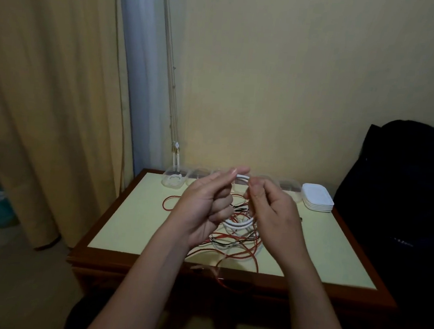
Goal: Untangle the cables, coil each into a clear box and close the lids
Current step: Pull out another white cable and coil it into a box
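Head view: a white cable (237, 224) coil is held up over mid-desk (132, 222). The left hand (207, 205) pinches its top in two fingers (236, 171). The right hand (272, 211) curls round its right side. A red tangle (230, 241) lies beneath, with boxes (172, 180) along the far edge.

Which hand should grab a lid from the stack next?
Right hand, likely: the lid stack sits at the table's far right, its side; the left hand would reach across. Both hold the white cable.

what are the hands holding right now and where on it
Both hold the white cable coil: the left hand pinches its top between thumb and fingers, and the right hand grips its upper right side.
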{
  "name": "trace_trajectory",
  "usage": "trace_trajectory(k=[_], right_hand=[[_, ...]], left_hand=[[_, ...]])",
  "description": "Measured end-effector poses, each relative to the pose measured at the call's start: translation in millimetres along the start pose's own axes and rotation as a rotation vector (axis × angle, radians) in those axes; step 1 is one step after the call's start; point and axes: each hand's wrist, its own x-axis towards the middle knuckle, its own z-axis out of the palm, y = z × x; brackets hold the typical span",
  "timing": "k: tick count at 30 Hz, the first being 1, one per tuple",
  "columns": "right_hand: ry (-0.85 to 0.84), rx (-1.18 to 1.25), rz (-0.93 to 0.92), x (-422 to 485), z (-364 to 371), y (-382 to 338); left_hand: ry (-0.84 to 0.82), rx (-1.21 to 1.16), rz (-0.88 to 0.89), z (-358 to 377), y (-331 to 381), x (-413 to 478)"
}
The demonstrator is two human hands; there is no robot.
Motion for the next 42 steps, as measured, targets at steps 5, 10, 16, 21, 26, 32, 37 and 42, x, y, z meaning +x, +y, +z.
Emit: trace_trajectory(k=[5,10,16,21,26,32,37,42], right_hand=[[0.005,-0.055,-0.023,10.0,4.7,-3.8],[-0.04,0.066,0.043,12.8,1.6,-5.3],[0.038,0.109,0.1,5.0,-18.8,13.6],[0.112,0.032,0.131,-1.4,-37.3,48.0],[0.149,-0.135,0.135,-10.6,-42.2,66.5],[0.044,-0.533,-0.127,-13.8,-28.6,62.7],[-0.034,-0.379,-0.213,-15.8,-10.7,34.7],[-0.002,-0.2,-0.195,-12.1,-7.3,15.3]], left_hand=[[0.049,0.037,0.056,1.6,-2.8,2.4],[0.098,-0.113,0.025,1.3,3.5,4.2],[0.141,-0.466,0.022,-22.9,18.7,5.7],[0.161,-0.639,0.114,-42.8,34.2,1.2],[0.266,-0.693,0.212,-50.7,43.1,-3.5],[0.483,-0.149,0.41,-43.4,31.9,3.1],[0.397,0.721,0.469,-21.0,8.2,-3.6],[0.125,0.905,0.303,-10.2,-9.9,-5.8]])
